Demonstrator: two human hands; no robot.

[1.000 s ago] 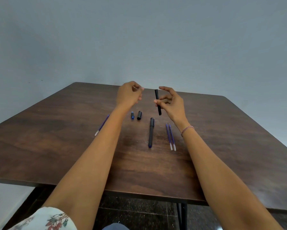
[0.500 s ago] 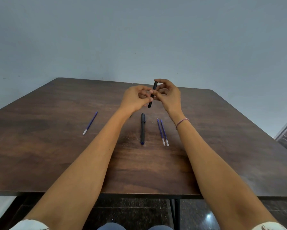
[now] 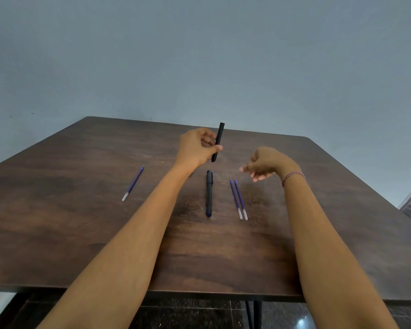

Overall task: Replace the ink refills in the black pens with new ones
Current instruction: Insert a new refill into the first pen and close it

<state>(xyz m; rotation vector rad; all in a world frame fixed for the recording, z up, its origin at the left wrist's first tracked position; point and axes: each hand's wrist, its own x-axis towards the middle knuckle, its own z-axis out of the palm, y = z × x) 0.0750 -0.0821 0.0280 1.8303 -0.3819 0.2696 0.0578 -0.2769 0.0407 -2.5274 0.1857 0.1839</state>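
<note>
My left hand (image 3: 196, 148) holds a black pen barrel (image 3: 218, 141) upright above the dark wooden table (image 3: 80, 233), fingers curled round its lower half. My right hand (image 3: 266, 163) hovers to the right, lower, palm down with fingers loosely bent and nothing in it. Right below it two blue ink refills (image 3: 239, 199) lie side by side on the table. A second black pen (image 3: 209, 193) with its cap on lies between my forearms. One more blue refill (image 3: 133, 182) lies alone to the left.
A grey wall rises behind the table's far edge. Dark tiled floor and a black table leg (image 3: 253, 314) show below the near edge. A bracelet (image 3: 292, 176) circles my right wrist.
The pen barrel passed from my right hand to my left. My right hand let go and dropped to the right, over the two refills. The camera shifted, so the small cap pieces are hidden.
</note>
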